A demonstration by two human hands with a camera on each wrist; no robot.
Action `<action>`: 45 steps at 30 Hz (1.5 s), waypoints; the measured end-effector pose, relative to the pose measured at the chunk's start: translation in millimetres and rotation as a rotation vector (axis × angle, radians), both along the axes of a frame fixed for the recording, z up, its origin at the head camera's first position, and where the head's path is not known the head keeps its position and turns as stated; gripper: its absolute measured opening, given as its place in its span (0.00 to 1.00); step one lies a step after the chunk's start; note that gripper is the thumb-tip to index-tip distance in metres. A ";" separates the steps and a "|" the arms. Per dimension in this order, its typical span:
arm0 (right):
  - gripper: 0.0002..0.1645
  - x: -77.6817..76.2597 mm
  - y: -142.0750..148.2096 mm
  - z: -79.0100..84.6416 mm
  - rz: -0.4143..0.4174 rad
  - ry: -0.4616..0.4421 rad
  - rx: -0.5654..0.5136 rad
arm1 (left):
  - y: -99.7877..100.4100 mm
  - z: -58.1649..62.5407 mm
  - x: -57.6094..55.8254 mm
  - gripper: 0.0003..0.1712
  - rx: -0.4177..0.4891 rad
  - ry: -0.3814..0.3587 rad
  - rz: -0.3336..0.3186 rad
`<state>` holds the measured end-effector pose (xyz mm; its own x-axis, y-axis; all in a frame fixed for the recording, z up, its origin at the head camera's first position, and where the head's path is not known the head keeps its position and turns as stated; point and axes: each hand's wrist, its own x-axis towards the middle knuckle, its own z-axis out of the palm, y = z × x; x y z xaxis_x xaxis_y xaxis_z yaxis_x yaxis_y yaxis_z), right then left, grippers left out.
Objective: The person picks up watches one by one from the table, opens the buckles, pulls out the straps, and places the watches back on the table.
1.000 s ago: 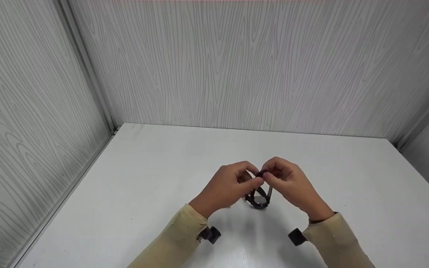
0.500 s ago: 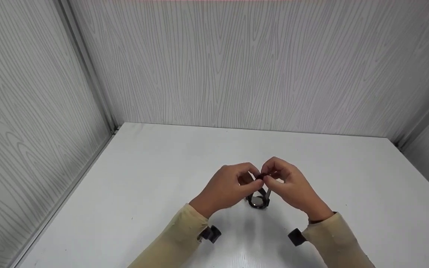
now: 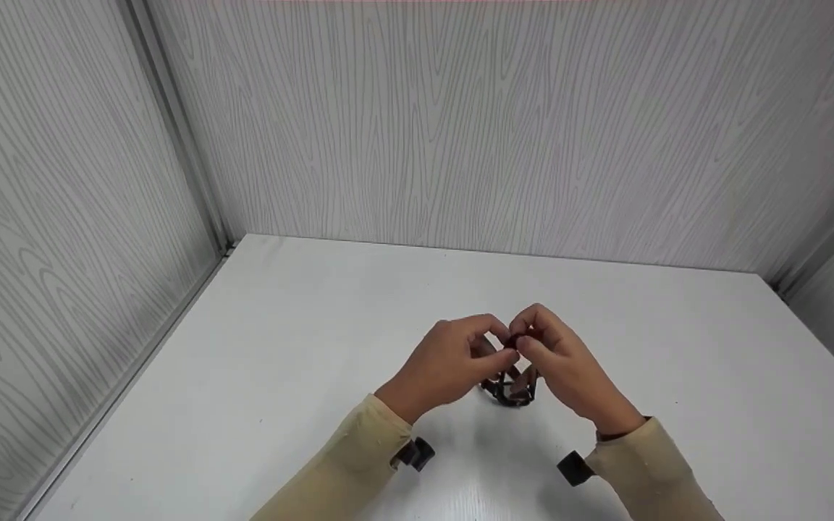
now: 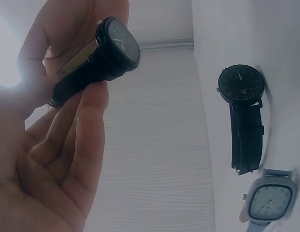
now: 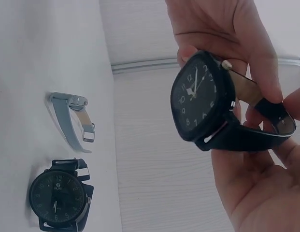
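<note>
A black wristwatch with a squarish dark dial (image 5: 198, 99) is held up by its strap, which forms a loop with a tan inner side. In the head view, my left hand (image 3: 453, 362) and right hand (image 3: 569, 358) meet at the dark strap end (image 3: 515, 340), each pinching it between thumb and fingertips. The fingers hide most of the buckle. Its case (image 4: 121, 43) hangs lower than the pinched strap in the left wrist view. Dark watch parts (image 3: 511, 394) show below the fingers in the head view, too small to read clearly.
On the white table (image 3: 344, 311) lie a round black watch (image 4: 241, 86) and a light blue watch (image 4: 271, 202), both close below the hands. White wood-grain panels (image 3: 417, 130) enclose the back and sides. Small black wrist cameras (image 3: 575, 469) sit inside the sleeves.
Both hands stay nearly in place, with small finger movements at the strap end. The dark watch parts below the fingers have turned a little. The head view has shifted slightly.
</note>
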<state>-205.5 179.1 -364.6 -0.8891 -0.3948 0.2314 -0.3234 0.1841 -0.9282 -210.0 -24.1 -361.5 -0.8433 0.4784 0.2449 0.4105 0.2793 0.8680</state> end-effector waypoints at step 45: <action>0.15 -0.8 14.7 0.4 0.076 0.609 0.608 | -5.2 -7.0 -6.0 0.08 -0.464 0.307 -0.073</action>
